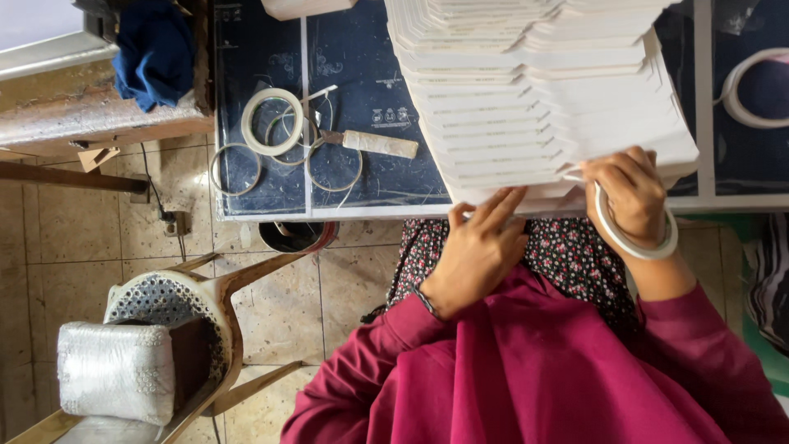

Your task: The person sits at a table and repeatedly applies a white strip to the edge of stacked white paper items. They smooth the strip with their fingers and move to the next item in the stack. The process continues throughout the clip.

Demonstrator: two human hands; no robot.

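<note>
A fanned stack of white cards [542,99] lies on the dark blue table [362,57], its near edge hanging just over the table's front rim, and everything else can be placed from it. The left hand [481,247] sits at the stack's near edge, toward its left corner, fingers stretched out fairly flat and spread, fingertips [501,201] touching the underside or edge of the lowest cards; it grips nothing that can be seen. The right hand [633,197] is at the near right corner of the stack, fingers curled onto the card edges, with a white tape roll [637,238] looped around it like a bangle, hanging just below the stack; whether the fingers pinch a card or only press on it cannot be told. Both arms wear magenta sleeves [534,370], and a dark floral cloth [567,255] covers the lap right beneath the stack. Left of the stack on the table lie several tape rings [271,123], one thick and white, the others thin, and between them and the stack a knife [370,142] with a pale wrapped handle. Far left of the stack, a blue cloth [154,49] rests on a worn bench. Below the table's left part, well away from the stack, a chair [189,321] holds a wrapped white bundle [115,370].
</note>
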